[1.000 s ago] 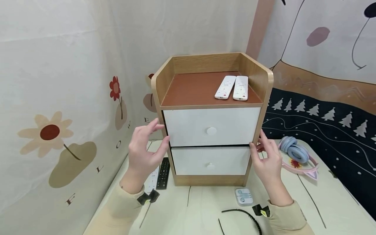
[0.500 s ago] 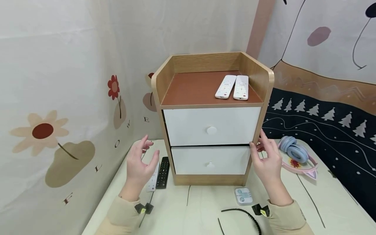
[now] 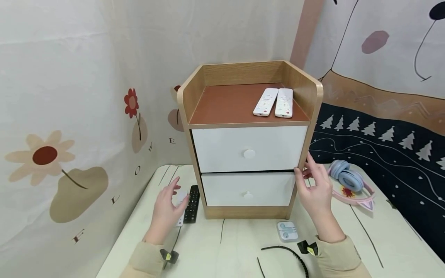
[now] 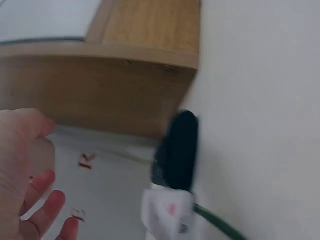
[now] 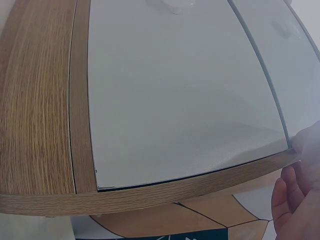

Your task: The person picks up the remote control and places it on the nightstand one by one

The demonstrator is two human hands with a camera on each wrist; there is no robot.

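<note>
In the head view a two-drawer wooden cabinet [image 3: 247,212] with white drawer fronts stands on the table, both drawers closed. My right hand [image 3: 317,191] grips its right side edge, thumb on the front edge and fingers at the outer side. To the left of the cabinet, my left hand [image 3: 166,214] hovers with fingers spread and nothing in it. Beside it lie a black remote control [image 3: 192,204] and a white remote control [image 3: 180,221], the white one partly hidden behind the hand. Two white remotes, one left [image 3: 265,102] and one right [image 3: 284,103], lie on the cabinet top.
Pink cat-ear headphones [image 3: 349,179] with blue pads lie right of the cabinet. In front are a small clear case of earphones [image 3: 287,231] and a black headband [image 3: 297,258]. A patterned fabric wall [image 3: 87,96] closes off the left and back.
My left hand has moved from beside the cabinet's left edge down and slightly left, toward the remotes on the table. My right hand has stayed at the cabinet's right edge.
</note>
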